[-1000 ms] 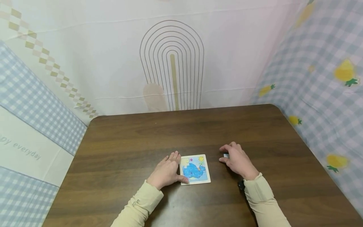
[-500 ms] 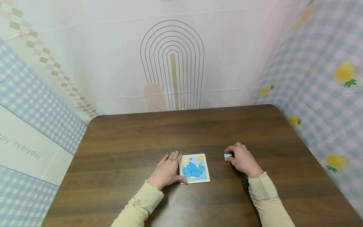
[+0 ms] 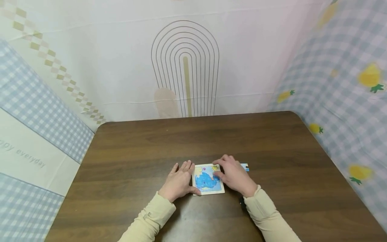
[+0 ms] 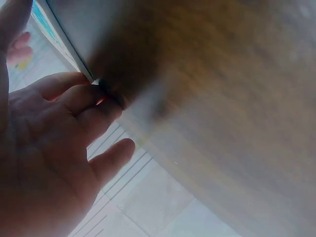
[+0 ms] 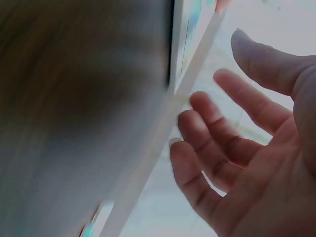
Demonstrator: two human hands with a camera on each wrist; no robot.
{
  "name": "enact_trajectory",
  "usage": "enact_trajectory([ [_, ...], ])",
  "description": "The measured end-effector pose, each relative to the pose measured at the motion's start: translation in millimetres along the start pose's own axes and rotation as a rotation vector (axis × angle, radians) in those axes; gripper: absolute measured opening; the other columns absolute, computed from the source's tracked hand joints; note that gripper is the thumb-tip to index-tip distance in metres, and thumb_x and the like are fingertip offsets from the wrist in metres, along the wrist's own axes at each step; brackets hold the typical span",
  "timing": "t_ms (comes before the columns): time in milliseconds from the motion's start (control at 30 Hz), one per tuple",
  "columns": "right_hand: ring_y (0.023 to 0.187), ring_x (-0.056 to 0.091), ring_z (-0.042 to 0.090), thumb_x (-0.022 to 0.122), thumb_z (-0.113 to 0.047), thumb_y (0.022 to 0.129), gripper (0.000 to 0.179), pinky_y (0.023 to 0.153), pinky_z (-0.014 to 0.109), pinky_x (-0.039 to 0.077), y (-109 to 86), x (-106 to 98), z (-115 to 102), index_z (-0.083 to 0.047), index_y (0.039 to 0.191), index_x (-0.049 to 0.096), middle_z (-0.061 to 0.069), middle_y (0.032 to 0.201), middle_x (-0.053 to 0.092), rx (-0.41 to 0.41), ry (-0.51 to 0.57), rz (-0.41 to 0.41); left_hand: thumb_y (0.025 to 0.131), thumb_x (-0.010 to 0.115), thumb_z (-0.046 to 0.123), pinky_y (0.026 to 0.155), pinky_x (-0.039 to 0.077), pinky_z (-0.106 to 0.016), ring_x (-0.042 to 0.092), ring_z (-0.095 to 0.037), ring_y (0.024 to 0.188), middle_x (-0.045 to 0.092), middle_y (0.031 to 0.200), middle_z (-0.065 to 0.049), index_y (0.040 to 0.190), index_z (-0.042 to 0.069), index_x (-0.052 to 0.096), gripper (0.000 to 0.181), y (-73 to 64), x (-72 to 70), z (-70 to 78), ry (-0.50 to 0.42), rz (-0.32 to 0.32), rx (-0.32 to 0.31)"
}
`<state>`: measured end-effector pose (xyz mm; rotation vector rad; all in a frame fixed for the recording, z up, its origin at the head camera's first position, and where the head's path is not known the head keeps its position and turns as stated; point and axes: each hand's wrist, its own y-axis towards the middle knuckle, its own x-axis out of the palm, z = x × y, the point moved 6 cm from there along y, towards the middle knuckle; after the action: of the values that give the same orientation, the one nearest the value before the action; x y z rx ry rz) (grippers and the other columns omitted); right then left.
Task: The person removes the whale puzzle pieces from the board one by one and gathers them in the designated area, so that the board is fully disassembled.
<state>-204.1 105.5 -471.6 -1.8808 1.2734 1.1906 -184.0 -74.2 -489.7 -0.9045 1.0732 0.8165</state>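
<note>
A square jigsaw puzzle (image 3: 207, 181) with a blue whale, a sun and a pale frame lies flat on the table. My left hand (image 3: 178, 181) rests along its left side, fingers fairly straight at the upper left and thumb over the lower left edge. Above the puzzle's upper right part is my right hand (image 3: 234, 174). Its thumb and fingers are spread with nothing between them in the right wrist view, where the puzzle frame (image 5: 178, 49) stands just beyond the fingertips. A loose light-blue puzzle piece (image 3: 245, 167) lies on the table, partly hidden behind the right hand.
The brown wooden table (image 3: 145, 144) reaches back to a white curtain (image 3: 127, 67) with arch lines. Checked cloth (image 3: 341, 111) with pineapples hangs along the right side, and more checked cloth (image 3: 39, 97) along the left.
My right hand has left the loose piece and moved left to the puzzle's right side. The piece stays on the table. My left hand has hardly moved.
</note>
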Motion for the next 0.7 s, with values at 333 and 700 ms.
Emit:
enact_trajectory([
  [333, 0.093, 0.046, 0.021, 0.077, -0.029, 0.084, 0.044, 0.077, 0.04, 0.044, 14.1, 22.2, -26.9, -0.01, 0.122, 0.069, 0.003, 0.103, 0.052, -0.042, -0.132, -0.041, 0.078, 0.059, 0.07, 0.112, 0.021, -0.056, 0.023, -0.026, 0.146, 0.024, 0.158, -0.014, 0.153, 0.003, 0.028, 0.106, -4.8, 4.8, 4.0, 0.084, -0.021, 0.01],
  [700, 0.091, 0.05, 0.021, 0.081, -0.03, 0.079, 0.029, 0.076, 0.043, 0.046, 17.4, 19.9, -27.7, -0.015, 0.104, 0.075, -0.001, 0.097, 0.055, -0.034, -0.164, -0.016, 0.077, 0.062, 0.07, 0.112, 0.021, -0.057, 0.022, -0.027, 0.146, 0.023, 0.159, -0.014, 0.152, 0.002, 0.029, 0.106, -3.3, 5.3, 3.7, 0.062, -0.014, 0.002],
])
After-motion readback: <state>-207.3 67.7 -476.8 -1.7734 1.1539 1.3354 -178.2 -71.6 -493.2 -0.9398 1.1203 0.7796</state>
